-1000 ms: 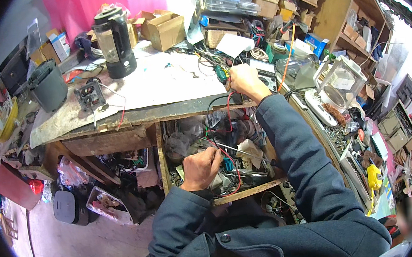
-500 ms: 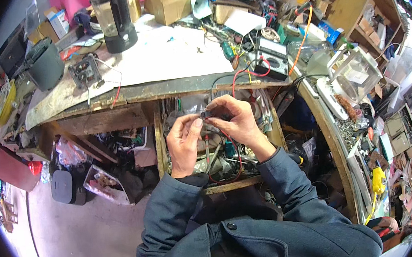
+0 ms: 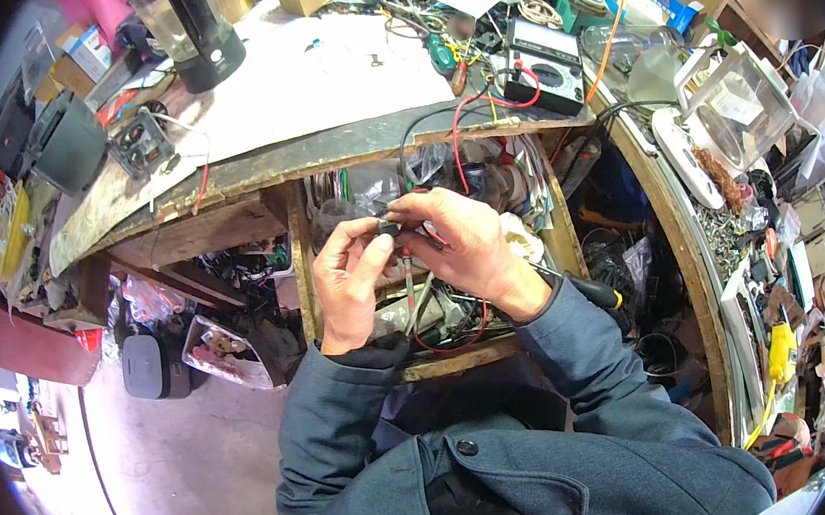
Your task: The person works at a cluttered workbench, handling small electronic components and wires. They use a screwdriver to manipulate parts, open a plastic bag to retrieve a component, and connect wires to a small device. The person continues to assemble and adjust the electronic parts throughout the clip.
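Over an open drawer (image 3: 555, 202) full of bags, tools and cables, my left hand (image 3: 346, 290) and my right hand (image 3: 467, 252) meet, both pinching a small dark part (image 3: 388, 228), too small to identify and partly covered by fingers. A slim probe (image 3: 409, 278) with a red wire hangs just below my fingertips. On the bench behind the drawer lies a multimeter (image 3: 540, 78) with red and black leads, beside a green-handled screwdriver (image 3: 440, 53).
A papered bench (image 3: 295, 99) holds a blender (image 3: 195, 49), dark container (image 3: 69, 148) and metal assembly (image 3: 141, 145). The right-hand bench carries a clear-panelled appliance (image 3: 734, 113), small parts and a yellow tool (image 3: 782, 349). A black box (image 3: 152, 365) and white bin (image 3: 226, 352) stand below left.
My right hand has come down from the screwdrivers on the bench to meet my left hand, which rose slightly; both now hold the small dark part. The view has shifted.
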Tool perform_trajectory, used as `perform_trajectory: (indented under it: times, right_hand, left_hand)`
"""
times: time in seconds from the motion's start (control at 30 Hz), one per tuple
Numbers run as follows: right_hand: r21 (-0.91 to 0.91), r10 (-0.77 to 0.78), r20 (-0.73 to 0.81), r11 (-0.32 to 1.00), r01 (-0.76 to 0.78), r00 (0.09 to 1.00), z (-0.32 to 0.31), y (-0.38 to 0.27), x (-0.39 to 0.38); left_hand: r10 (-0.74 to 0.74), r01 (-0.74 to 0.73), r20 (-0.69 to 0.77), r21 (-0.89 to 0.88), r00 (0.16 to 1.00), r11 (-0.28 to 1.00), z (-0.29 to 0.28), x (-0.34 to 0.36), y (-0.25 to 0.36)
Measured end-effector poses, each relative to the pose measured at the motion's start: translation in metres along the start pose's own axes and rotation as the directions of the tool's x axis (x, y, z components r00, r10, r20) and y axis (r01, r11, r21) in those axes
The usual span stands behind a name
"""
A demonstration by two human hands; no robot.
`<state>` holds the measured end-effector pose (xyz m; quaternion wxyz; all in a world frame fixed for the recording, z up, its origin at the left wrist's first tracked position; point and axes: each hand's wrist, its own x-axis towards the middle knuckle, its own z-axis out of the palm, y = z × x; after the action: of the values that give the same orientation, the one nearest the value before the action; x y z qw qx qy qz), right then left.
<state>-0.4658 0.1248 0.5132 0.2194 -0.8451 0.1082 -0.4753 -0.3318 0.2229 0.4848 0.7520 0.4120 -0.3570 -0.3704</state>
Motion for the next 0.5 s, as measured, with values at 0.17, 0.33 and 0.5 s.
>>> perform_trajectory:
  times: [0.17, 0.33, 0.5]
  right_hand:
    - [-0.017, -0.035, 0.004, 0.999, 0.035, 0.999, -0.005, -0.001, 0.000]
    - [-0.010, -0.069, -0.010, 0.998, 0.069, 0.998, -0.007, 0.001, 0.002]
    - [0.065, 0.013, -0.008, 0.998, -0.013, 1.000, -0.007, 0.003, 0.003]
  left_hand:
    - [-0.014, 0.014, 0.052, 0.003, 0.999, 1.000, -0.006, 0.001, -0.002]
    - [-0.124, 0.132, 0.066, -0.121, 0.990, 0.984, -0.004, 0.006, -0.002]
    - [-0.251, 0.297, 0.239, -0.182, 0.938, 0.937, -0.017, 0.020, 0.003]
